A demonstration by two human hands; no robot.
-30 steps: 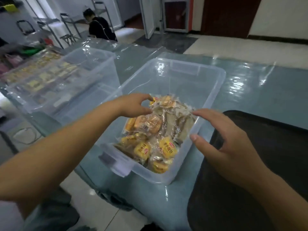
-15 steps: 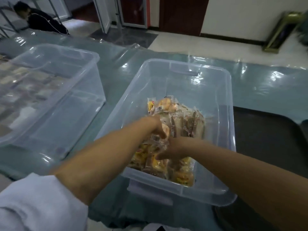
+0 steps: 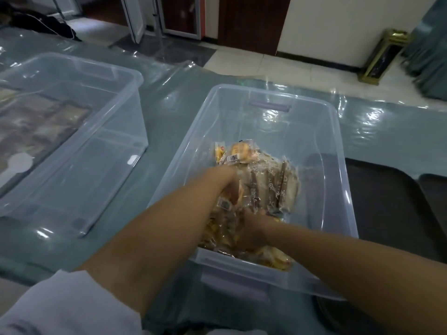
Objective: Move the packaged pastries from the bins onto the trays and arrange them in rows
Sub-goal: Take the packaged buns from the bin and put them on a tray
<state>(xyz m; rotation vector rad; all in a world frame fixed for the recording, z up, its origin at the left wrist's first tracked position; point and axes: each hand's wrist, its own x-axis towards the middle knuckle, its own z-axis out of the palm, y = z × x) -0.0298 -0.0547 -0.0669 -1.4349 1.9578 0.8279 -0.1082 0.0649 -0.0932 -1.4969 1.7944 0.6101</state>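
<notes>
A long table (image 3: 174, 97) under a glossy teal plastic cover fills most of the view. On it stand two clear plastic bins. The left bin (image 3: 116, 131) sits apart from the work, and something brownish and flat shows through its wall. The near bin (image 3: 338, 170) sits right in front of the person, and just to its right lies a dark tray (image 3: 387, 209), bare where it shows. A second dark tray edge (image 3: 435, 187) peeks in at the far right.

The packaged pastries (image 3: 271, 180) lie heaped in the near half of the near bin: yellow-wrapped ones low and toward the front wall, paler brown-striped ones stacked on edge toward the right.

Both hands are down in that heap. The left hand (image 3: 227, 182) is buried among the wrappers with its fingers hidden, so I cannot tell whether they are closed round a packet. The right hand (image 3: 254, 228) seems to be curled down into the pile, but the blur and the crinkled film leave its grip unclear too.

The step in hand looks like gathering a load to lift out. It would go best by taking one kind at a time, gripping the packets by their bodies rather than the slippery film ends, and lifting straight up over the right wall to the tray beside it, so each row starts with matching pieces facing one way.
</notes>
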